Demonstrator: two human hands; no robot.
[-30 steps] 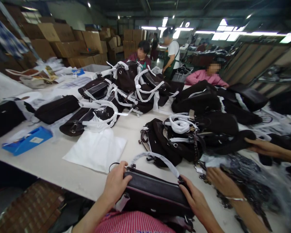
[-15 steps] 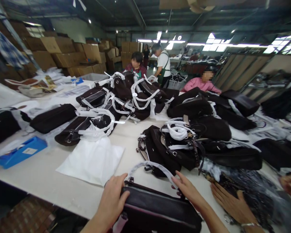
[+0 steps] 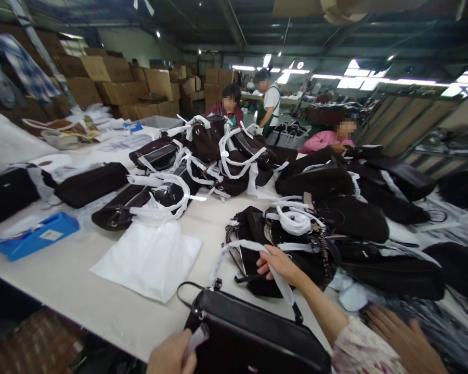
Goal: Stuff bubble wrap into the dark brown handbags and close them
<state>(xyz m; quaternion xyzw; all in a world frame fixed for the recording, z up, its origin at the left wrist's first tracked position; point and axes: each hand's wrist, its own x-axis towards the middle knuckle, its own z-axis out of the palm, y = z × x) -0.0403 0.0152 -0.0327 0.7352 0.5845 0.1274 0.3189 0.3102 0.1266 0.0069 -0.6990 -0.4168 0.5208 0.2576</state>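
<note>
Dark brown leather handbag (image 3: 253, 337) is stood at 6 o'clock on the pale worktop (image 3: 81, 280) edge. It is steadied by the left hand (image 3: 171, 356), pinched on its pale tag (image 3: 197, 335). Its white-wrapped handle (image 3: 237, 248) is lifted clear toward 12 o'clock, gripped in the right hand (image 3: 276, 262).

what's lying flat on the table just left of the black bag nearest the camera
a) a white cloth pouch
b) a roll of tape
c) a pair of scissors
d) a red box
a: a flat white cloth pouch lies on the table to the left of the near black bag; the only box in view is the blue box, farther left.
</note>
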